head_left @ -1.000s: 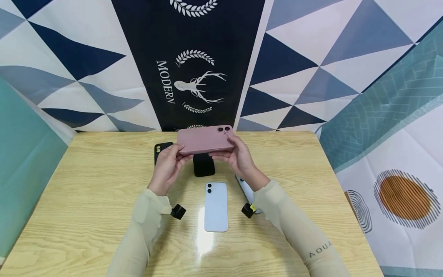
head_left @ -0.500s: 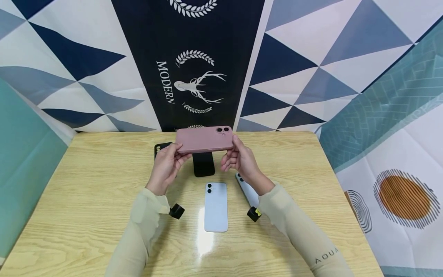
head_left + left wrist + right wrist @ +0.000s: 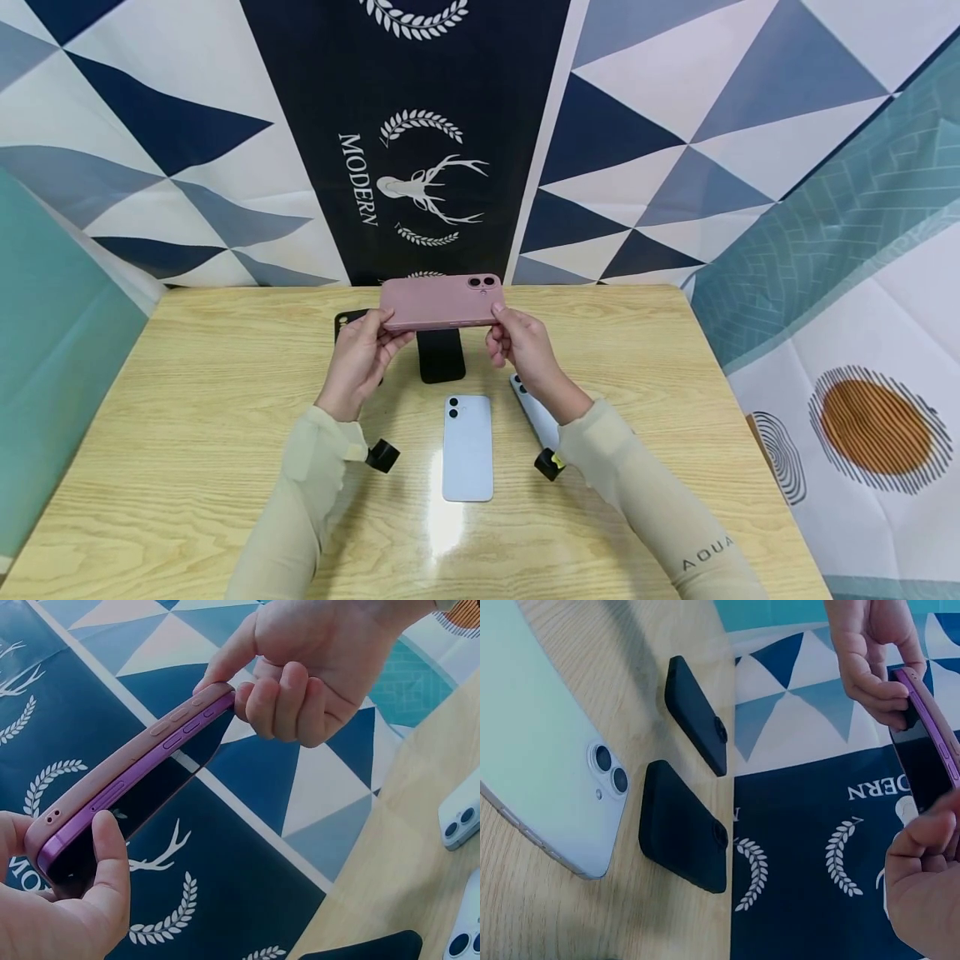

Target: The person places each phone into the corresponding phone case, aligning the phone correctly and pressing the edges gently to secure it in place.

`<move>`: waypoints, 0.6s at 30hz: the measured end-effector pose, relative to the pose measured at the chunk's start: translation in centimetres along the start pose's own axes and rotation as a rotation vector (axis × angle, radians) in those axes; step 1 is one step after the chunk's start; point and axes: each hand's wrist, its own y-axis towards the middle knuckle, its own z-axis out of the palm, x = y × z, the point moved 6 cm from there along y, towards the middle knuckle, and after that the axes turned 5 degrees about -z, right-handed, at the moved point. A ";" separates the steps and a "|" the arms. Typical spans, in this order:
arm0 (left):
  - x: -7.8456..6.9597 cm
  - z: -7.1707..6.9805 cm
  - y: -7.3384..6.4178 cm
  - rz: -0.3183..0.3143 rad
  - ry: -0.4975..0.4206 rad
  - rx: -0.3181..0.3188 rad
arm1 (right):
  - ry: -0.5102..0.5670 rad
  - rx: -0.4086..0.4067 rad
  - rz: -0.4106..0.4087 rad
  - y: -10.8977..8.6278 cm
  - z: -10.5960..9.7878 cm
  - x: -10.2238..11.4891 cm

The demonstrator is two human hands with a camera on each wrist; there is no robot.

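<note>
A pink phone case (image 3: 438, 302) is held up level over the far side of the table, back upward, camera cutout at its right end. A purple-framed phone (image 3: 129, 780) sits in it; along the near long side its edge stands out of the case, screen downward. My left hand (image 3: 356, 367) grips the left end, thumb on the case's back and fingers on the phone's side. My right hand (image 3: 528, 346) pinches the near corner at the camera end, thumb on the case, with the other fingers curled below.
On the wooden table (image 3: 187, 433), a pale blue phone (image 3: 468, 450) lies in front, and another pale phone (image 3: 536, 412) lies partly behind my right wrist. Two black phone-shaped pieces, one at left (image 3: 694, 716) and one in the middle (image 3: 679, 829), lie farther back by the patterned cloth.
My right hand has taken its fingers out from beneath the phone and curled them, and its thumb has slid down to the near corner. The left hand has kept its hold.
</note>
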 end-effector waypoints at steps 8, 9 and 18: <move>0.2 0.1 0.1 -0.025 -0.063 0.013 | 0.061 -0.049 -0.012 0.1 0.2 0.4; 0.2 0.1 0.0 -0.023 -0.064 0.014 | 0.065 -0.049 -0.013 0.1 0.2 0.4; -0.2 0.3 -0.2 -0.013 -0.061 0.019 | 0.123 0.027 -0.017 0.1 0.9 0.4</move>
